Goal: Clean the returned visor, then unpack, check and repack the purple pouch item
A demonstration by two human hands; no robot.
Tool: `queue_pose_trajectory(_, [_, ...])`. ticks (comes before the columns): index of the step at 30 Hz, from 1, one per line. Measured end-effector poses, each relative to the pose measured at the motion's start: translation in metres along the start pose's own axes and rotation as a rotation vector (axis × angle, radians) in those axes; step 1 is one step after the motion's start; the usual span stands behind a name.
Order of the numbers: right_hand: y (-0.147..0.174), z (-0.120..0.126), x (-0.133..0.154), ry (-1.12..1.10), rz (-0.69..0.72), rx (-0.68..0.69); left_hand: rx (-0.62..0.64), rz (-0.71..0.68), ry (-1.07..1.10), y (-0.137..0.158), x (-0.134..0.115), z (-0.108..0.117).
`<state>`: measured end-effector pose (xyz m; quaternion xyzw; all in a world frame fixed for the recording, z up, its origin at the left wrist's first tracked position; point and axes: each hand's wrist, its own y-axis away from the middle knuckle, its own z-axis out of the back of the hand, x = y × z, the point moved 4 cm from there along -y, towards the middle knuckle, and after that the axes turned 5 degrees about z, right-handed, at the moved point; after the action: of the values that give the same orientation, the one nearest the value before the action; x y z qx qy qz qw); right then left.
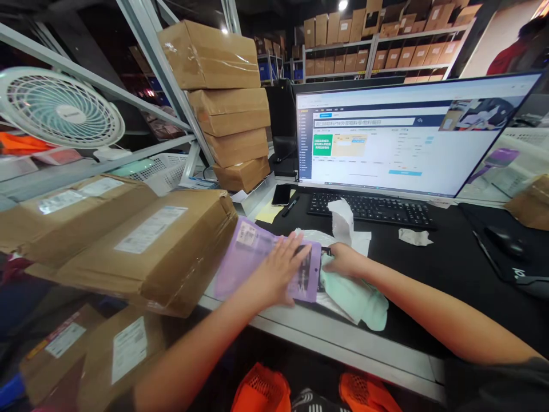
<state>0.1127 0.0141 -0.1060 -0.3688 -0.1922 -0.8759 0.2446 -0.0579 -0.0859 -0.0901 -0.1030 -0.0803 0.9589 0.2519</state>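
Observation:
My left hand [281,272] lies flat on a translucent purple zip bag [244,266], its fingers spread over the dark printing. The bag has a small white label near its left end. At the bag's right end, my right hand [345,260] is closed, fingers curled around something dark that they mostly hide. Below that hand, soft mint-green folded material [358,294] rests on the desk, touching the bag's end. A curled white paper strip [342,220] stands up just behind my right hand, and more white wrapping lies beneath.
A keyboard [373,209] and monitor [407,143] stand behind. A phone [281,194] and pen [290,206] lie back left; torn paper [415,237] and a mouse [506,241] lie right. Large cartons [146,252] crowd the left, with stacked boxes [235,111] and a fan [60,109] beyond.

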Motion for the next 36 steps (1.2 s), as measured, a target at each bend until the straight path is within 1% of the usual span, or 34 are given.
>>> queue_pose_trajectory(2, [0.002, 0.002, 0.004, -0.005, 0.045, 0.010, 0.099, 0.056, -0.014, -0.013, 0.025, 0.009])
queue_pose_trajectory(5, [0.005, 0.001, 0.007, -0.021, 0.088, 0.004, 0.213, 0.165, 0.103, -0.032, 0.052, 0.015])
queue_pose_trajectory(7, [0.006, 0.001, 0.006, -0.030, 0.095, -0.015, 0.223, 0.221, 0.206, -0.044, 0.063, 0.020])
queue_pose_trajectory(10, [0.005, 0.007, 0.004, -0.042, 0.081, -0.046, 0.187, 0.278, 0.291, -0.062, 0.073, 0.029])
queue_pose_trajectory(13, [0.005, 0.028, 0.009, -0.048, 0.059, -0.101, 0.141, 0.309, 0.336, -0.079, 0.077, 0.046])
queue_pose_trajectory(16, [0.008, 0.061, 0.020, -0.031, 0.062, -0.162, 0.102, 0.305, 0.413, -0.092, 0.074, 0.069])
queue_pose_trajectory(19, [0.016, 0.089, 0.029, 0.001, 0.103, -0.150, 0.125, 0.259, 0.527, -0.098, 0.068, 0.081])
queue_pose_trajectory(21, [0.022, 0.098, 0.032, -0.005, 0.143, -0.132, 0.155, 0.231, 0.597, -0.098, 0.065, 0.077])
queue_pose_trajectory(23, [0.027, 0.097, 0.029, -0.060, 0.171, -0.107, 0.184, 0.219, 0.641, -0.098, 0.065, 0.064])
queue_pose_trajectory(25, [0.027, 0.087, 0.021, -0.155, 0.173, -0.036, 0.205, 0.222, 0.660, -0.098, 0.066, 0.046])
queue_pose_trajectory(28, [0.024, 0.066, 0.004, -0.337, 0.145, 0.136, 0.216, 0.248, 0.655, -0.100, 0.071, 0.017])
queue_pose_trajectory(30, [0.022, 0.057, -0.007, -0.475, 0.125, 0.220, 0.201, 0.266, 0.627, -0.102, 0.075, 0.003])
queue_pose_trajectory(32, [0.019, 0.054, -0.018, -0.576, 0.112, 0.274, 0.163, 0.271, 0.577, -0.105, 0.077, -0.007])
queue_pose_trajectory(36, [0.018, 0.047, -0.031, -0.663, 0.113, 0.327, 0.062, 0.240, 0.461, -0.110, 0.071, -0.015])
